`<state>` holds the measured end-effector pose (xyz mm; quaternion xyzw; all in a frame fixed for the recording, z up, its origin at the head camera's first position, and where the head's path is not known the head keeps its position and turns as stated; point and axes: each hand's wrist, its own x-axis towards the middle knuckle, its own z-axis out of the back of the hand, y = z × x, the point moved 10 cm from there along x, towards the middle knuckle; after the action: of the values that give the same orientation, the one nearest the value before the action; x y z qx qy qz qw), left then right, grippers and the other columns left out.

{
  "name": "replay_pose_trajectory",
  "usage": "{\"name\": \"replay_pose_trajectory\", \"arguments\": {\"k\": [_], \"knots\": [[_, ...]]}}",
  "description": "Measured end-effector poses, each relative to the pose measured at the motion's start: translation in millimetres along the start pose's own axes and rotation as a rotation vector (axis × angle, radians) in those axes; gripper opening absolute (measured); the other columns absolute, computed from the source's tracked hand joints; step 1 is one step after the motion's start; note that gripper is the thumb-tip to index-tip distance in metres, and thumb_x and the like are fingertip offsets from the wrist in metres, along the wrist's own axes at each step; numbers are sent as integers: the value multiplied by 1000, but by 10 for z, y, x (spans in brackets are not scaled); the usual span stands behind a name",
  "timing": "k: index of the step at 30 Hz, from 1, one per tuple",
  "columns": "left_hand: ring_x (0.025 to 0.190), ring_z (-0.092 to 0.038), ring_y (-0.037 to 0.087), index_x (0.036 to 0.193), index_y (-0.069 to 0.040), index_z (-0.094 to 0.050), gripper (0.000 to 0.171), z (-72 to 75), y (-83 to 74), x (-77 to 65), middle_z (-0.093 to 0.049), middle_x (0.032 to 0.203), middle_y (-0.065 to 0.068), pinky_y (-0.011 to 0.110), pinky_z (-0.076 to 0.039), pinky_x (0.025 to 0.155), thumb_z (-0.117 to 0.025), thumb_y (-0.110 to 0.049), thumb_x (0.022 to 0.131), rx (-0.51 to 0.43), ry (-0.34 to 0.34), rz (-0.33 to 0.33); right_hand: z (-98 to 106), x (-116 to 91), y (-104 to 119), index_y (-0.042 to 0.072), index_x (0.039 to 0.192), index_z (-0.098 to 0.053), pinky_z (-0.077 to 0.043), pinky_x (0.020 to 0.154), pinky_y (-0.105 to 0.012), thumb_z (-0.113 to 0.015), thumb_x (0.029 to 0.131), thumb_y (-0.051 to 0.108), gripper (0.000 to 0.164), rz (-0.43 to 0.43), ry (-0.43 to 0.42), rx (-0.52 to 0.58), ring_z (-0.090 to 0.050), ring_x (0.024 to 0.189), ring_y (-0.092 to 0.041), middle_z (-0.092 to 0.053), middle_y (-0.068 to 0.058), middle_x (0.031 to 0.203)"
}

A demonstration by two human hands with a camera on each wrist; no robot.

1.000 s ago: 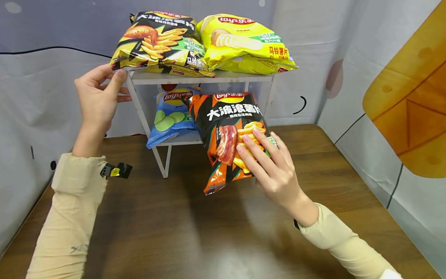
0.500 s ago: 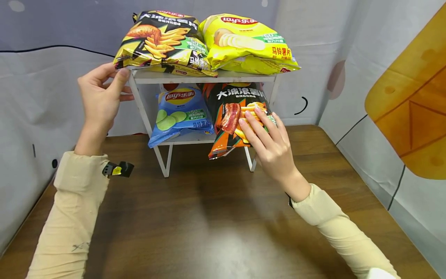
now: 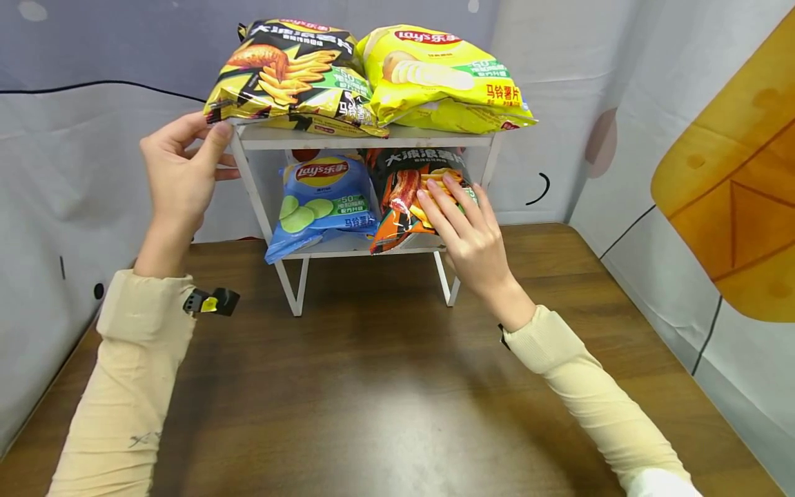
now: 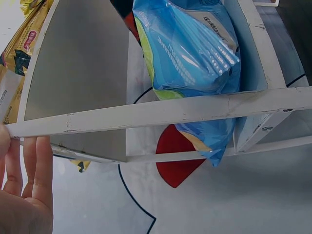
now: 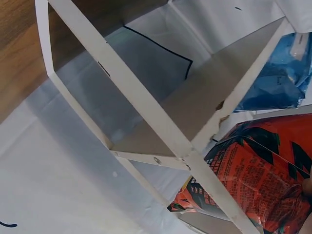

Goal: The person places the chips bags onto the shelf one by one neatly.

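My left hand point(image 3: 186, 166) grips the top left corner of a white metal two-tier rack point(image 3: 435, 140), thumb in front and fingers behind the frame, as the left wrist view shows too. My right hand point(image 3: 468, 238) holds a black-and-orange bag of potato chips point(image 3: 397, 200), its fingers spread over the front. The bag lies partly inside the lower tier, its bottom end at the front edge. In the right wrist view, the orange back of that chip bag point(image 5: 258, 180) shows past the rack's post, with a fingertip point(image 5: 307, 187) at the frame's edge.
A blue bag of chips point(image 3: 329, 200) leans on the lower tier, left of the orange one. Up on the top tier lie a black-and-gold bag point(image 3: 286, 76) and a yellow bag point(image 3: 435, 76). The rack stands on a brown wooden table point(image 3: 348, 386) before a printed cloth backdrop point(image 3: 74, 166).
My right hand has moved the black-and-orange chip bag back and up from in front of the rack into the lower tier, beside the blue bag. The left hand keeps its grip on the corner.
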<state>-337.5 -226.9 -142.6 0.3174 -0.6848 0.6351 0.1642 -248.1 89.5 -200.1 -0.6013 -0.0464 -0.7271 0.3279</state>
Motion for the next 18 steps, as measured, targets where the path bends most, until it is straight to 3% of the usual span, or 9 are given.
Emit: {"name": "replay_pose_trajectory", "arguments": {"k": [7,18], "knots": [[50,-62,6,101,-3,-74,18,3,20,-10,-63,75,1,15,-55,48,-73,-8,84,-19,-7,28,-140,-24,-49,9,127,-62,-45,107,-52,-54,93,1,36,-13,24,-24,-59,121,-27,-66,-8,125],[50,-62,7,101,-3,-74,19,4,18,-11,-62,74,1,16,-55,49,-73,-8,83,-23,-9,28,-262,-65,33,8,123,-65,-50,103,-45,-56,93,-4,34,53,39,-85,-61,117,-28,-67,-7,122]]}}
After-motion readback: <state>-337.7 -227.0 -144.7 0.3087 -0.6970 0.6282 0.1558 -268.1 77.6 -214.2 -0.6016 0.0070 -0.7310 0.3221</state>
